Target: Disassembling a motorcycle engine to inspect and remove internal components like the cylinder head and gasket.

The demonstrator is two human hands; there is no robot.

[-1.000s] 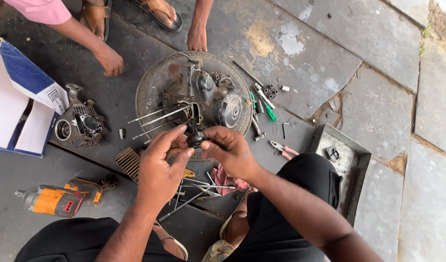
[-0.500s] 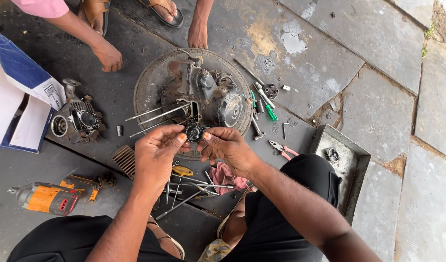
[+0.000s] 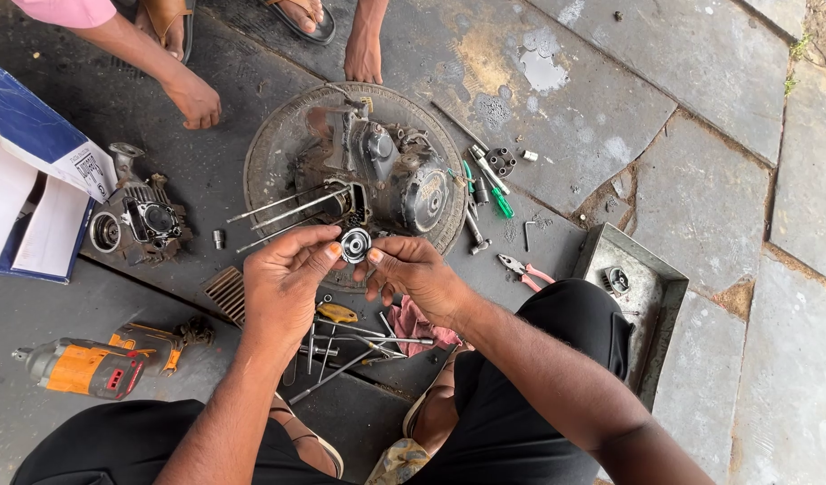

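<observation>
Left hand (image 3: 287,287) and right hand (image 3: 413,274) pinch round part (image 3: 355,244) between fingertips, flat face up; engine (image 3: 377,175) just beyond, on tyre (image 3: 269,153).

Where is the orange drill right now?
In the head view, the orange drill lies on the dark ground at the lower left, left of the person's left hand and below the grey engine cylinder.

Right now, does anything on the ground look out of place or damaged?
Nothing looks broken. Loose parts lie scattered: a small bolt alone on the stone, pliers and a green screwdriver beside the opened engine. Both hands hold one small round part.
</observation>
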